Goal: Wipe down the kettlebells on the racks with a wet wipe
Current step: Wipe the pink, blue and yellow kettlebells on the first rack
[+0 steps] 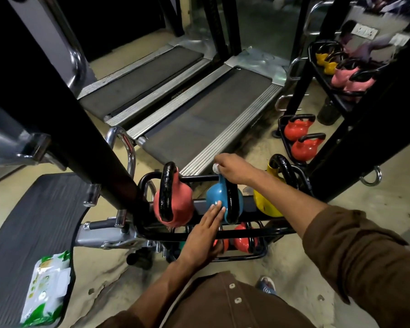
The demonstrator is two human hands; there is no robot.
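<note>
Right hand: you are reaching over the top tier with your fingers curled, pinching a bunched white wet wipe against the far top of the blue kettlebell's black handle.
Left hand: you are laying straight fingers, held together, flat on the near-left face of the blue kettlebell; this hand is gripping nothing.
Blue kettlebell: it is sitting mid-row on the top tier of the black rack, between the pink kettlebell on its left and the yellow kettlebell on its right.
Lower tier: red kettlebells are showing under the top rail, and your left hand is partly hiding them.
Wipe pack: the green-and-white pack is lying on the black ribbed pad at near left, well apart from the rack.
Far side: two treadmills are lying beyond the rack.
Far right: two more red kettlebells are sitting on a low frame.
</note>
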